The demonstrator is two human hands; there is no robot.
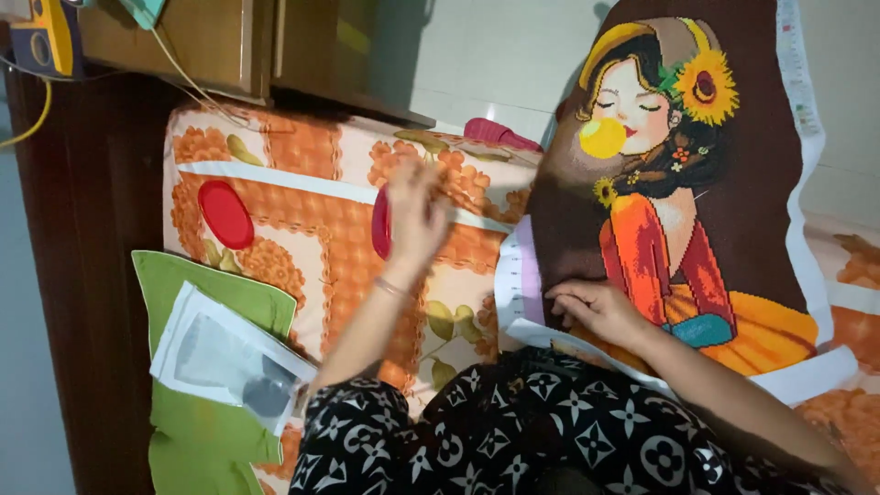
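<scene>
A large cross-stitch cloth (733, 183) shows a figure with a sunflower in dark hair, an orange dress and a brown ground. It lies over the bed and my lap. My right hand (594, 310) rests on its lower left edge, fingers curled on the cloth by the white border. My left hand (412, 213) is raised over the bedsheet, blurred, with its fingertips pinched together. Whatever it pinches is too small to see. My lap is covered by black patterned fabric (550, 431).
An orange floral bedsheet (302, 211) covers the mattress. A green pillow (197, 440) at the lower left carries a white paper packet (225, 357). A pink comb (500, 135) lies at the far edge. A wooden cabinet (229, 41) and a yellow device (44, 37) stand behind.
</scene>
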